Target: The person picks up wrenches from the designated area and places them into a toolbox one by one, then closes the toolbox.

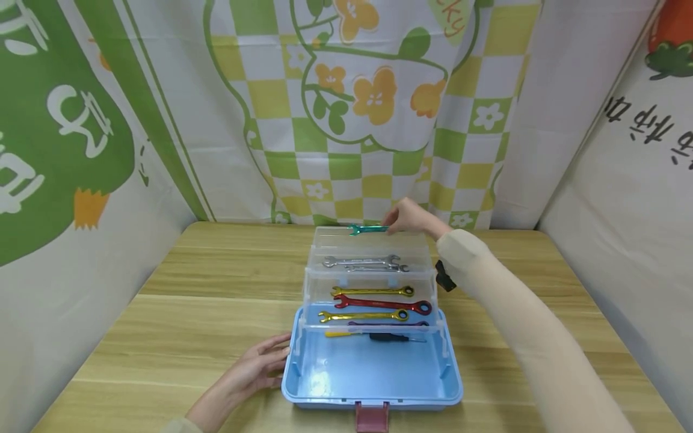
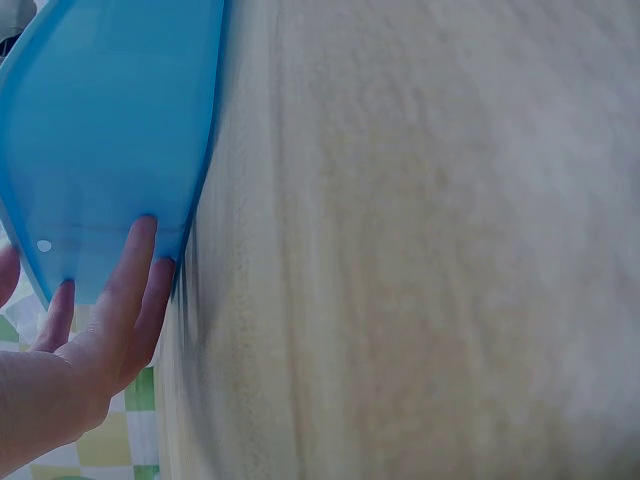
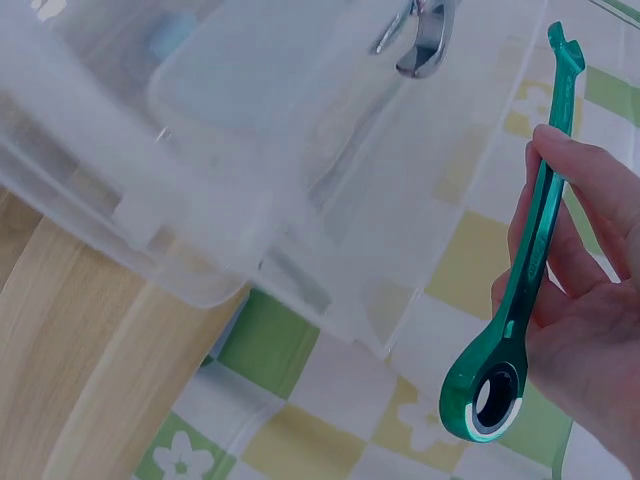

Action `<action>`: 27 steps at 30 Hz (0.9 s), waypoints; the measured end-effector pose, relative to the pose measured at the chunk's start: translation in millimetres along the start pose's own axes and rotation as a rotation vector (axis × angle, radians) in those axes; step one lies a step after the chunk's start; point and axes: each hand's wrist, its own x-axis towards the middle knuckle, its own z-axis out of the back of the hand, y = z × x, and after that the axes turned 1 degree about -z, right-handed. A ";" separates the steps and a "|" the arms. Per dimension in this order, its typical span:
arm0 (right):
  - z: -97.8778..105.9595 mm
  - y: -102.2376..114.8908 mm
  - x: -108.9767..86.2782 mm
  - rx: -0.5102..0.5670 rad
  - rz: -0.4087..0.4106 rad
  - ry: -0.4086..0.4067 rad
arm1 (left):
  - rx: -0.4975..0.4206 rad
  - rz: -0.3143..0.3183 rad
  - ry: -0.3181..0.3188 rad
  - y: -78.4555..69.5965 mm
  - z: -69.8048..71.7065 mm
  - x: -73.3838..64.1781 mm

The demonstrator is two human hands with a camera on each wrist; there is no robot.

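My right hand (image 1: pixel 409 216) pinches a green ratchet combination wrench (image 3: pixel 541 225) by its shaft, over the rearmost clear tray of a toolbox. In the right wrist view its ring end points down and its open end up. My left hand (image 1: pixel 258 364) rests with extended fingers against the left side of the blue toolbox (image 1: pixel 373 376); the left wrist view shows fingertips (image 2: pixel 146 226) on the wall. Silver wrenches (image 1: pixel 361 261) lie in the middle tray. The front tray holds yellow wrenches (image 1: pixel 364 316), a red wrench (image 1: pixel 379 303) and a purple one.
The clear stepped trays (image 1: pixel 312 288) are spread out behind the blue base. A black-handled screwdriver (image 1: pixel 388 337) and a yellow-handled tool (image 1: pixel 341 334) lie at the base's rear. A maroon latch (image 1: pixel 372 416) hangs in front. A patterned curtain (image 1: pixel 298 180) borders the wooden table (image 1: pixel 178 313).
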 end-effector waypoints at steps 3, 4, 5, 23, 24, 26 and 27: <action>-3.3 1.9 2.0 -0.006 -0.006 0.011 | -0.001 -0.001 0.003 0.5 -0.3 -0.6; -4.2 2.7 2.6 -0.011 -0.011 0.017 | -0.001 -0.001 0.001 0.6 -0.3 -0.7; -5.4 3.1 3.8 -0.018 -0.016 0.022 | -0.002 -0.001 0.001 0.6 -0.4 -0.7; -31.0 1.3 15.0 -0.022 -0.035 0.066 | 0.001 -0.001 0.002 0.5 0.1 -0.9; -31.3 2.1 13.8 -0.031 -0.029 0.064 | 0.000 -0.001 0.001 0.4 -0.1 -0.9; -31.8 3.7 12.1 -0.043 -0.027 0.061 | 0.000 -0.001 -0.003 0.1 -0.5 -0.9; -32.4 3.6 12.1 -0.053 -0.019 0.058 | 0.002 -0.005 -0.002 0.0 -0.5 -1.1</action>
